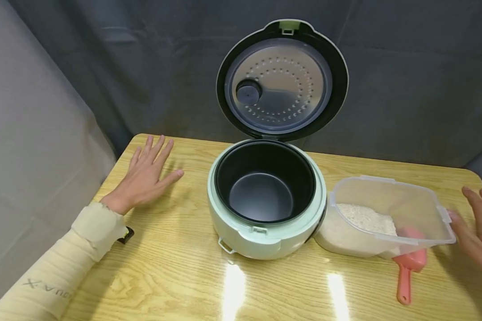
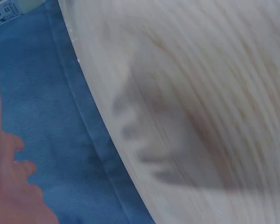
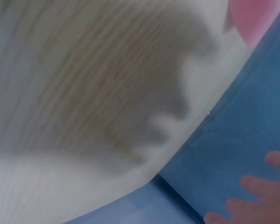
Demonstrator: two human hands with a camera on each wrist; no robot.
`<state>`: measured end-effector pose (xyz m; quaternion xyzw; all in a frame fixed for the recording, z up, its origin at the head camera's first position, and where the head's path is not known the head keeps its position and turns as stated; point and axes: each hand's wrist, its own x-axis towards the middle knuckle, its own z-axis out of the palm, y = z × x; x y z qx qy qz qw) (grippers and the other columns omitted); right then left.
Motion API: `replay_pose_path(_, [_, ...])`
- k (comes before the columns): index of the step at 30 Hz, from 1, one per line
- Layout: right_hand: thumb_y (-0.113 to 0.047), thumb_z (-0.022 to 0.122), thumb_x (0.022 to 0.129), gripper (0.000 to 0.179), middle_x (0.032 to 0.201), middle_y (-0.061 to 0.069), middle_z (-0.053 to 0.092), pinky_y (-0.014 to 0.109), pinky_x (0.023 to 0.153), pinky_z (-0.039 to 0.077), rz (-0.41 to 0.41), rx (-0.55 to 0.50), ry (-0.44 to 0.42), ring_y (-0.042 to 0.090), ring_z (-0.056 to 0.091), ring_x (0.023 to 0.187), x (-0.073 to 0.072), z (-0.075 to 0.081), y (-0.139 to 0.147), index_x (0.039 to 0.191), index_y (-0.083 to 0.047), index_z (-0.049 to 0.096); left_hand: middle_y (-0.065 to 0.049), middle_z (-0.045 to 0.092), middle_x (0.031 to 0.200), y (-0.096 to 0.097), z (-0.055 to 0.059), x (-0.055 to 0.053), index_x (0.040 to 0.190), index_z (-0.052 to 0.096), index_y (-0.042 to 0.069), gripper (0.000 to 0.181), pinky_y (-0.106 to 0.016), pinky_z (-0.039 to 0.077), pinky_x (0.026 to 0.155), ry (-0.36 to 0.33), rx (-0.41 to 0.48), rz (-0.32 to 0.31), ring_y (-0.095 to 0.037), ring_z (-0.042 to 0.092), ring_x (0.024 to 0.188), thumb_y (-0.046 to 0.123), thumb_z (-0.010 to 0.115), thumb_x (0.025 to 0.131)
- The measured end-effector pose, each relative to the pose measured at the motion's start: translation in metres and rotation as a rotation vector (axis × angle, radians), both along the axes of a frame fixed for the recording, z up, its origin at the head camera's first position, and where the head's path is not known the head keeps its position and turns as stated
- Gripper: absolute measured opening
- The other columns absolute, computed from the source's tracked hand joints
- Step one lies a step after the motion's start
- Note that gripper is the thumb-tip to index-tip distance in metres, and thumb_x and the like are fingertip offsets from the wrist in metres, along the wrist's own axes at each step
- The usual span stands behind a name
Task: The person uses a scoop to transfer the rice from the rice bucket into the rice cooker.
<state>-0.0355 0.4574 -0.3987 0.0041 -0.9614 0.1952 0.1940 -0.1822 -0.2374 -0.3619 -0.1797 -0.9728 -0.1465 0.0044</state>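
Note:
A pale green rice cooker (image 1: 265, 243) stands mid-table with its lid (image 1: 285, 107) raised and a dark inner pot (image 1: 261, 196) inside. To its right, a clear plastic container (image 1: 421, 200) holds rice (image 1: 367, 218). A pink scoop (image 1: 405, 281) lies by the container's front side, its upper part partly behind the clear wall. My left hand (image 1: 144, 176) has its fingers spread, left of the cooker, holding nothing. At the right edge, my right hand (image 1: 479, 229) has extended fingers, the thumb close beside the container's end; whether it touches cannot be told.
The wooden table (image 1: 164, 267) has rounded back corners, with a dark cloth (image 1: 164, 67) hanging behind it. A small dark object (image 1: 126, 235) shows under the left sleeve (image 1: 64, 263). In the right wrist view, a blurred pink thing (image 3: 261, 18) is at the top corner.

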Motion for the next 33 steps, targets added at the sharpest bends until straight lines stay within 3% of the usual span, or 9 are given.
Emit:
replay_pose_path(1, [-0.031, 0.045, 0.106, 0.065, 0.166, 0.036, 0.018, 0.067, 0.128, 0.002, -0.061, -0.052, -0.050, 0.049, 0.008, 0.160, 0.001, 0.001, -0.003, 0.159, 0.002, 0.027, -0.003, -0.006, 0.176, 0.001, 0.000, 0.000, 0.167, 0.001, 0.025, 0.086, -0.065, -0.003, 0.128, 0.001, 0.007, 0.000, -0.029, -0.017, 0.163, 0.066, 0.040, 0.102])
replay_pose_path(9, [-0.018, 0.040, 0.105, 0.056, 0.149, 0.051, 0.027, 0.072, 0.125, 0.000, 0.015, -0.144, 0.027, 0.058, 0.009, 0.154, 0.006, -0.011, -0.011, 0.148, 0.016, 0.030, -0.001, -0.002, 0.176, 0.016, 0.007, -0.004, 0.167, 0.003, 0.029, 0.082, -0.063, -0.002, 0.129, -0.005, 0.100, -0.027, -0.025, -0.014, 0.164, 0.065, 0.039, 0.102])
replay_pose_path(15, [-0.033, 0.047, 0.105, 0.066, 0.155, 0.047, 0.020, 0.080, 0.118, 0.009, -0.074, -0.026, -0.129, 0.064, 0.013, 0.149, 0.021, -0.010, -0.020, 0.151, 0.011, 0.028, 0.000, 0.001, 0.176, 0.027, 0.009, -0.005, 0.167, 0.008, 0.027, 0.079, -0.062, 0.000, 0.129, -0.002, 0.164, -0.071, -0.024, -0.011, 0.165, 0.062, 0.040, 0.104])
replay_pose_path(21, [-0.040, 0.058, 0.102, 0.069, 0.142, 0.050, 0.032, 0.078, 0.103, 0.025, -0.134, 0.038, -0.162, 0.066, 0.029, 0.133, 0.030, -0.004, -0.033, 0.144, 0.010, 0.037, -0.003, 0.010, 0.176, 0.040, 0.017, -0.006, 0.166, 0.021, 0.024, 0.074, -0.064, 0.003, 0.128, 0.045, 0.299, -0.103, -0.025, -0.007, 0.165, 0.062, 0.037, 0.104])
replay_pose_path(26, [-0.041, 0.062, 0.099, 0.071, 0.139, 0.049, 0.030, 0.073, 0.097, 0.026, -0.178, 0.017, -0.205, 0.063, 0.027, 0.128, 0.034, 0.002, -0.040, 0.142, 0.011, 0.037, -0.004, 0.017, 0.175, 0.057, 0.025, -0.004, 0.163, 0.030, 0.021, 0.076, -0.065, 0.004, 0.127, 0.060, 0.423, -0.107, -0.025, -0.004, 0.165, 0.068, 0.033, 0.102])
replay_pose_path(33, [-0.049, 0.062, 0.098, 0.078, 0.134, 0.050, 0.031, 0.077, 0.092, 0.031, -0.190, 0.093, -0.296, 0.064, 0.032, 0.123, 0.037, 0.008, -0.045, 0.139, 0.011, 0.036, -0.004, 0.028, 0.171, 0.081, 0.027, -0.002, 0.159, 0.038, 0.017, 0.087, -0.064, 0.008, 0.125, 0.103, 0.458, -0.125, -0.025, 0.001, 0.165, 0.078, 0.035, 0.096])
